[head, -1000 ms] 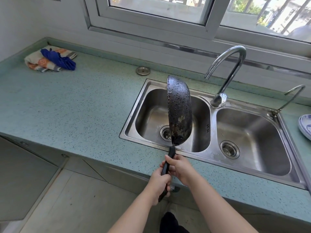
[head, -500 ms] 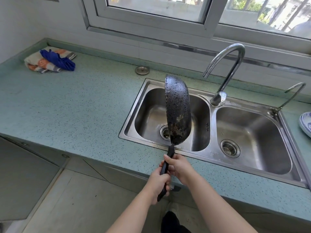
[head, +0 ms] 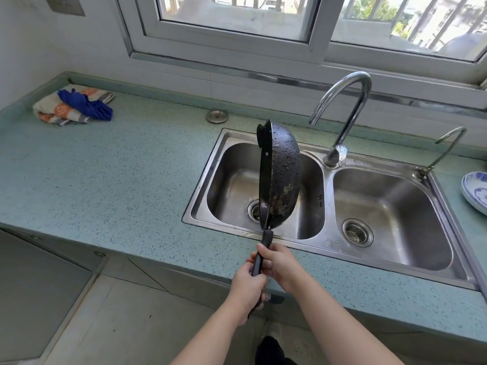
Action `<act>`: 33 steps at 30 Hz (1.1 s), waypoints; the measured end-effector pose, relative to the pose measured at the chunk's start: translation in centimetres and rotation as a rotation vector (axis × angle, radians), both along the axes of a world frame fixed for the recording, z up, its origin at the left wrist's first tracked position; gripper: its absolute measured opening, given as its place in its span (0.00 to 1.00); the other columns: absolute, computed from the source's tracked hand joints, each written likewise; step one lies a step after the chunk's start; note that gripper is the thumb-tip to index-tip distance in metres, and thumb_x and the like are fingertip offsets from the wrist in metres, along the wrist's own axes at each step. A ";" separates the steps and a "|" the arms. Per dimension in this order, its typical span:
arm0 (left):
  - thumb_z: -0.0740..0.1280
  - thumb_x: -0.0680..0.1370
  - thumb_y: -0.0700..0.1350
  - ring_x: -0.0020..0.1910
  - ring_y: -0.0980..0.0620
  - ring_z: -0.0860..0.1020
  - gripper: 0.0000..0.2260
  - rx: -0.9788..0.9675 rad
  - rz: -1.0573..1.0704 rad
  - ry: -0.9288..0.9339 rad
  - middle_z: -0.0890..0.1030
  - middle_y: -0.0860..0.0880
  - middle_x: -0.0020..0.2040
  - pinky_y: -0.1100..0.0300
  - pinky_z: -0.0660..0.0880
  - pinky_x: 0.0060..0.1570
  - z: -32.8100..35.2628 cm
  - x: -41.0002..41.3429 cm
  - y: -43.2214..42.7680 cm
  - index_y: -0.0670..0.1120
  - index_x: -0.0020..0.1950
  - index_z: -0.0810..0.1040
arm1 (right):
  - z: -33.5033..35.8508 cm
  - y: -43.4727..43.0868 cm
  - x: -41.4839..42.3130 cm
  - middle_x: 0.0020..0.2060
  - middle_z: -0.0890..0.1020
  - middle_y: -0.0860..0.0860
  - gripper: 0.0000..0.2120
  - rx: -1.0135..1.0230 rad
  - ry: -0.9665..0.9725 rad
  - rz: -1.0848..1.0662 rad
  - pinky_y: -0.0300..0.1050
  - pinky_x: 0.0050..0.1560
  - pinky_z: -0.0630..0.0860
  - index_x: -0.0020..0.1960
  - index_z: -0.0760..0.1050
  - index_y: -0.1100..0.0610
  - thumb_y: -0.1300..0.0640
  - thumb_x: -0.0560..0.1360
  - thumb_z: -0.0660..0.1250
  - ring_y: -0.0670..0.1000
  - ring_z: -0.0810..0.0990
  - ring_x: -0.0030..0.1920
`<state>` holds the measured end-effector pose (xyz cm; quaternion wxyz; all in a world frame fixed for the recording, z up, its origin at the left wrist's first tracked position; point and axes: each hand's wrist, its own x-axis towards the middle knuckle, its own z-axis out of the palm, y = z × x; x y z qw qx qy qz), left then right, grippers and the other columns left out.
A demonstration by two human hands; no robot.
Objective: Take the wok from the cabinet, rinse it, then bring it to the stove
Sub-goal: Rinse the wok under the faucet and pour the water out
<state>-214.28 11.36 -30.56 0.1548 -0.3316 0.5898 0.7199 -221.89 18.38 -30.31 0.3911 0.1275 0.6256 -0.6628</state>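
Observation:
A black wok (head: 283, 175), beaded with water drops, stands on edge above the left basin of the steel double sink (head: 208, 164), its outer side turned to the right. Both hands grip its long black handle over the counter's front edge. My left hand (head: 246, 288) holds the lower part of the handle. My right hand (head: 279, 264) wraps the handle just above it, closer to the pan. The handle's end is hidden behind my left hand.
A tall curved faucet (head: 342, 111) rises behind the sink, with a smaller tap (head: 445, 146) at the right. A sink plug (head: 217, 116) lies on the counter. Folded cloths (head: 73, 105) sit at the far left. A blue-and-white plate (head: 475, 191) is at the right edge.
The wok has turned slightly, so its rim and a little of the inside show on the left. Both hands keep the same grip.

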 end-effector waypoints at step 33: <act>0.65 0.71 0.35 0.19 0.53 0.73 0.10 -0.030 0.001 -0.058 0.75 0.48 0.28 0.61 0.70 0.26 0.2 -0.4 2.8 0.47 0.48 0.71 | 0.0 0.4 -0.5 0.34 0.78 0.59 0.13 0.117 -0.213 -0.068 0.45 0.37 0.76 0.39 0.72 0.67 0.65 0.79 0.55 0.53 0.78 0.34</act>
